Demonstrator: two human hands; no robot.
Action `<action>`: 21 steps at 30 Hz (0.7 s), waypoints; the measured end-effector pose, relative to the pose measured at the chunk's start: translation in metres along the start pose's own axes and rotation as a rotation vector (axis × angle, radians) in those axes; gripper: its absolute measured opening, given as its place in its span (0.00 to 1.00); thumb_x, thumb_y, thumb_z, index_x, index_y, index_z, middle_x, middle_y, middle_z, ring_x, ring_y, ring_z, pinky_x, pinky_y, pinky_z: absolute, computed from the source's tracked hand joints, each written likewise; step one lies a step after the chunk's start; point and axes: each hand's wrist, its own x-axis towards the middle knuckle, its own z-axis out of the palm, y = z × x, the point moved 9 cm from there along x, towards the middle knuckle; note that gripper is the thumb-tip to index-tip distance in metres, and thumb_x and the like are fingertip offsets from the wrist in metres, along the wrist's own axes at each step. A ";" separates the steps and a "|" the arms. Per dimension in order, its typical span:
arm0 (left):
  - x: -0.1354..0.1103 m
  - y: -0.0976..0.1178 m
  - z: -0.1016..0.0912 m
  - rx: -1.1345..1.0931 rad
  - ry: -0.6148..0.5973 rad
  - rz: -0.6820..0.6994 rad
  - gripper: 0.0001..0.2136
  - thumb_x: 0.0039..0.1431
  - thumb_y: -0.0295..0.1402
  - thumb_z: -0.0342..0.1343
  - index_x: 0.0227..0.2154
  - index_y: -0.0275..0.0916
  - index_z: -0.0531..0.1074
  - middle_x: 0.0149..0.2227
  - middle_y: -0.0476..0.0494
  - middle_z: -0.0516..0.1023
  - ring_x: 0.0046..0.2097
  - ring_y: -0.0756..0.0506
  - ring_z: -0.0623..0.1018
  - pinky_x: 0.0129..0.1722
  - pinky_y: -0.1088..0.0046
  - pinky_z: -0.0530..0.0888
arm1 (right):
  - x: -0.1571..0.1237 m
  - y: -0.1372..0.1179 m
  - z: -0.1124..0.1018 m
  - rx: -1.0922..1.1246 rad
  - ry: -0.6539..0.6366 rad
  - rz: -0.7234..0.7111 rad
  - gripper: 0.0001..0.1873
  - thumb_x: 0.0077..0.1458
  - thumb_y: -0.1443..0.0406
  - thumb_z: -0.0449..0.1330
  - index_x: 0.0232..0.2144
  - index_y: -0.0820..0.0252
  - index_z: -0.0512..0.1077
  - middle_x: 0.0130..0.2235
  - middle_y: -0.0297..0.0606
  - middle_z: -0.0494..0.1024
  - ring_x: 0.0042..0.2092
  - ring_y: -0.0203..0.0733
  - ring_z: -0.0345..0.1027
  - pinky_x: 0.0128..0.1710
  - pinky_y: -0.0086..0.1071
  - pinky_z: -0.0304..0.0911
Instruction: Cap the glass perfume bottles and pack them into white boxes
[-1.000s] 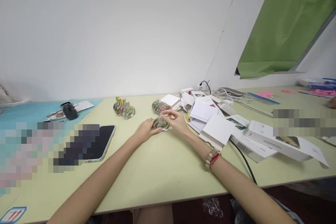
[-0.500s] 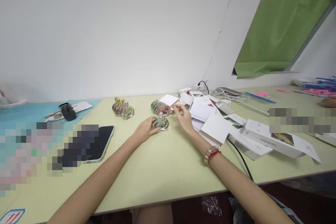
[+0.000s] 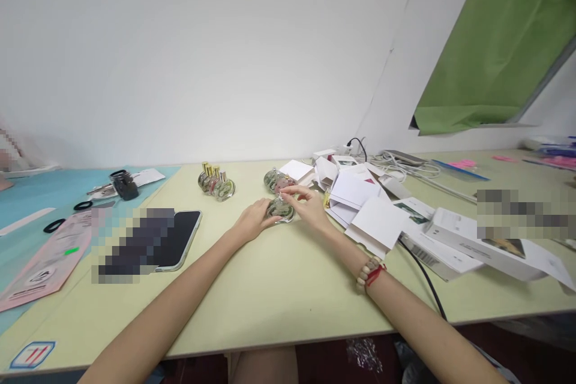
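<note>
Pale green tabletop (image 3: 279, 300), white wall behind, green sheet (image 3: 495, 54) hung at upper right.

- A small round glass bottle (image 3: 279, 211) is stood on the tabletop at mid-frame. It is steadied by the left hand (image 3: 252, 225), whose fingers are curled against its left side.
- The right hand (image 3: 310, 209) is set over the bottle, thumb and forefinger pinched at its neck. Whether a cap or spray head is held between them cannot be told: too small.
- Judged done: a cluster of gold-topped bottles (image 3: 216, 183) is grouped further back on the left, well apart from both hands.
- Two more bottles (image 3: 276, 180) are parked just behind the one in hand. Their tops cannot be resolved.
- Judged left: the neck of the held bottle is being worked, so it is not counted as finished. No bottle is seen inside a box.
- White boxes (image 3: 360, 195) are heaped just right of the right hand.
- A phone (image 3: 177, 239) is laid face up at left.
</note>
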 end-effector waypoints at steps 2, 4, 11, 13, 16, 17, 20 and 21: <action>0.000 0.001 0.000 -0.009 0.006 0.012 0.18 0.57 0.46 0.44 0.43 0.39 0.61 0.40 0.43 0.69 0.41 0.44 0.69 0.39 0.69 0.66 | 0.001 0.002 0.001 0.011 -0.018 0.009 0.13 0.46 0.57 0.58 0.31 0.59 0.75 0.35 0.38 0.76 0.37 0.39 0.68 0.31 0.29 0.57; 0.000 0.002 -0.001 -0.017 0.012 0.030 0.18 0.57 0.45 0.44 0.45 0.39 0.60 0.41 0.42 0.68 0.43 0.44 0.69 0.41 0.68 0.66 | 0.002 0.003 0.003 0.017 -0.033 0.019 0.14 0.46 0.56 0.58 0.30 0.59 0.75 0.34 0.38 0.76 0.35 0.38 0.67 0.30 0.28 0.58; 0.000 0.002 -0.001 0.006 0.008 0.019 0.18 0.58 0.46 0.42 0.46 0.40 0.60 0.41 0.43 0.68 0.43 0.44 0.69 0.41 0.69 0.65 | 0.009 0.017 -0.016 0.036 0.035 0.024 0.16 0.50 0.56 0.53 0.37 0.60 0.71 0.39 0.40 0.74 0.39 0.39 0.67 0.35 0.30 0.60; 0.000 0.002 -0.001 0.025 0.006 0.017 0.18 0.58 0.46 0.41 0.42 0.39 0.62 0.39 0.43 0.68 0.41 0.44 0.69 0.39 0.69 0.65 | 0.009 0.030 -0.036 -0.144 0.172 0.066 0.15 0.52 0.59 0.51 0.38 0.59 0.71 0.38 0.39 0.75 0.36 0.39 0.67 0.35 0.32 0.60; -0.001 0.002 -0.001 0.057 0.012 0.020 0.17 0.58 0.47 0.40 0.37 0.38 0.63 0.36 0.43 0.68 0.38 0.45 0.69 0.35 0.70 0.65 | 0.006 0.046 -0.052 -0.474 0.228 0.138 0.14 0.51 0.65 0.50 0.39 0.56 0.71 0.40 0.37 0.74 0.34 0.40 0.66 0.36 0.36 0.58; -0.001 0.002 -0.001 0.066 0.015 0.020 0.17 0.58 0.48 0.40 0.36 0.38 0.63 0.35 0.44 0.67 0.37 0.45 0.68 0.34 0.70 0.65 | 0.005 0.051 -0.051 -0.560 0.197 0.150 0.16 0.50 0.67 0.50 0.41 0.55 0.70 0.42 0.37 0.73 0.36 0.42 0.66 0.37 0.36 0.58; -0.001 0.001 -0.001 0.074 0.022 0.017 0.17 0.58 0.48 0.40 0.34 0.38 0.62 0.34 0.44 0.67 0.36 0.46 0.68 0.34 0.70 0.65 | 0.003 0.062 -0.042 -0.728 0.067 0.183 0.20 0.47 0.70 0.50 0.45 0.57 0.66 0.44 0.40 0.72 0.43 0.47 0.65 0.38 0.37 0.57; -0.001 0.001 -0.001 0.072 0.023 0.018 0.17 0.58 0.48 0.40 0.34 0.38 0.62 0.34 0.44 0.67 0.36 0.46 0.68 0.34 0.70 0.65 | 0.003 0.067 -0.041 -0.758 0.041 0.212 0.21 0.47 0.70 0.50 0.46 0.58 0.64 0.43 0.41 0.72 0.43 0.48 0.65 0.38 0.37 0.57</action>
